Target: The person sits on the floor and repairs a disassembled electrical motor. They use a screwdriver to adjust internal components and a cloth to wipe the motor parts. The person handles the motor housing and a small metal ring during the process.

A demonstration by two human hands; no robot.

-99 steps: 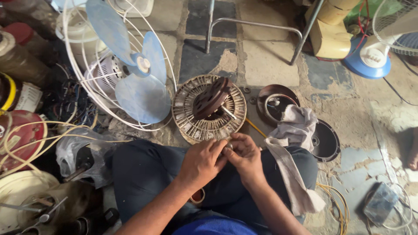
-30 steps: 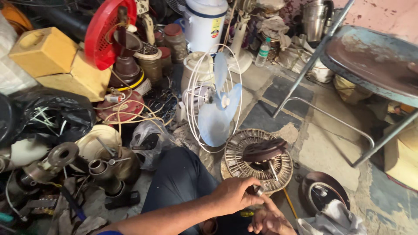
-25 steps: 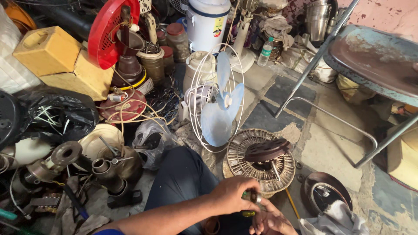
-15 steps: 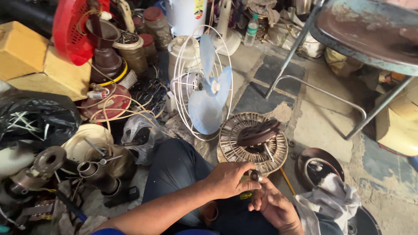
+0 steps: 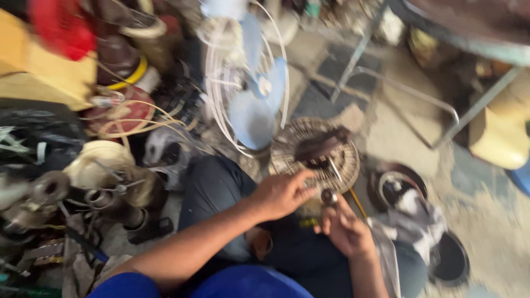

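The picture is blurred by motion. My left hand [image 5: 282,194] and my right hand [image 5: 345,229] meet over my lap, fingers closed around a small dark round part [image 5: 329,196] held between them. Just beyond the hands a round wound stator disc [image 5: 292,149] with a dark bracket across it lies on the floor. A thin metal rod [image 5: 335,169] slants up from the part toward the disc. A yellow-handled tool [image 5: 358,203] lies by my right hand.
A blue-bladed fan in a white wire guard [image 5: 251,83] stands behind the disc. Piles of motor parts, wires and boxes [image 5: 77,138] fill the left side. A metal chair frame [image 5: 419,94] is at the upper right. Dark round bowls and a grey rag [image 5: 411,215] lie to the right.
The view has swung down and right and blurred. My hands stay together on the small part, now closer to the stator disc in the picture.
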